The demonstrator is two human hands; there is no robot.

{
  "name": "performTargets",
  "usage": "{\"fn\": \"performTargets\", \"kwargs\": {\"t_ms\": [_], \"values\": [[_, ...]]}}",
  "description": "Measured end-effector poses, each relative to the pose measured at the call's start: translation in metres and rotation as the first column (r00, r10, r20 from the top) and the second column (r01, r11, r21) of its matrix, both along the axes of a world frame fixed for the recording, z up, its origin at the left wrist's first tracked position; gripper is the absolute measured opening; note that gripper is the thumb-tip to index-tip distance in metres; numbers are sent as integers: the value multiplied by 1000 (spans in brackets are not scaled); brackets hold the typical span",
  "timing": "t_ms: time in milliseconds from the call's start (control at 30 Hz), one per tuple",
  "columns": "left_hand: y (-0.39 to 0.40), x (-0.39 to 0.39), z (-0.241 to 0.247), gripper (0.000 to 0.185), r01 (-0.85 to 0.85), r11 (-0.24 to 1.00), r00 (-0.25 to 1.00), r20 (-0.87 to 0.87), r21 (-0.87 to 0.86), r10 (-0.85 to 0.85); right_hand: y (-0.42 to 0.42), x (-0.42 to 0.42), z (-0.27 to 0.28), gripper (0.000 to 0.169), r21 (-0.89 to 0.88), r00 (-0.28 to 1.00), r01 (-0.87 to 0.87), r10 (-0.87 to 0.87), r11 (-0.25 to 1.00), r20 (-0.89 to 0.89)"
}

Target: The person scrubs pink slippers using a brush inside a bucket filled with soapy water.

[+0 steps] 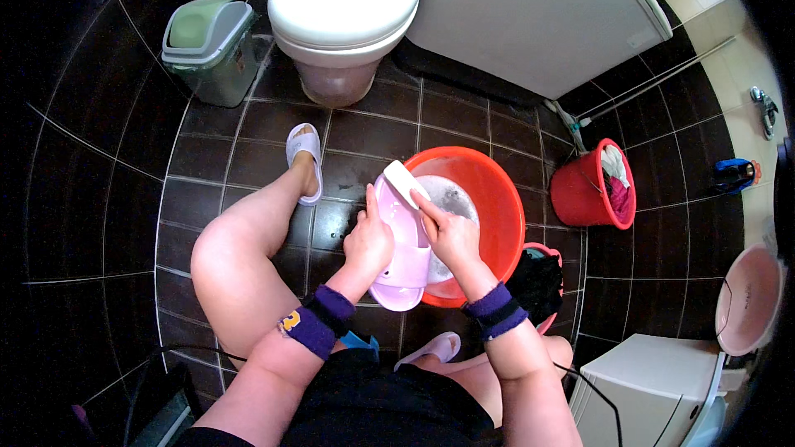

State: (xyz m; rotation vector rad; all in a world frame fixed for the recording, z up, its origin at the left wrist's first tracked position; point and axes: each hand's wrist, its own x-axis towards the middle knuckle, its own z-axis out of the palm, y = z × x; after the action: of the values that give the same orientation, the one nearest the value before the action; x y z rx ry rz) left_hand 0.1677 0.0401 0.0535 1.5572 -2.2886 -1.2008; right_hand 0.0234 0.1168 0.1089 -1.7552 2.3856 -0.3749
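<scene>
A pink slide sandal (400, 217), wet and shiny, is held over the left rim of an orange-red plastic basin (497, 198). My left hand (369, 239) grips the sandal along its left edge, its index finger stretched toward the toe or heel end. In my right hand (452, 239) is a white-backed brush (404, 183), laid against the sandal's far end; its bristles are hidden. Foamy grey water (456, 205) lies in the basin.
A red bucket (577, 192) with cloths and a pink basin (549, 251) with dark fabric stand at the right. Ahead are a toilet (348, 0), a swing-lid bin (211, 49) and a white panel (528, 12). My sandalled foot (304, 164) rests on dark tiles.
</scene>
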Motion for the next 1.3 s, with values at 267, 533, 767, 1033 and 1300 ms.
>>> {"fn": "performTargets", "kwargs": {"t_ms": [267,533,767,1033,1300], "values": [[0,1,1,76,6,1000,1000,14,-8,-6,22,-7,-7,39,-51,993,-67,72,996,98],[-2,2,-4,77,33,999,999,22,7,-34,21,-9,1,36,44,969,-112,99,993,228],[0,0,4,81,49,998,998,35,26,-50,14,-16,5,37,32,994,-109,109,994,14],[2,4,5,81,78,995,995,52,60,-81,24,-16,37,35,223,977,-209,195,952,83],[0,5,1,78,63,996,998,20,70,-65,38,-13,25,36,156,992,-122,116,980,45]]}}
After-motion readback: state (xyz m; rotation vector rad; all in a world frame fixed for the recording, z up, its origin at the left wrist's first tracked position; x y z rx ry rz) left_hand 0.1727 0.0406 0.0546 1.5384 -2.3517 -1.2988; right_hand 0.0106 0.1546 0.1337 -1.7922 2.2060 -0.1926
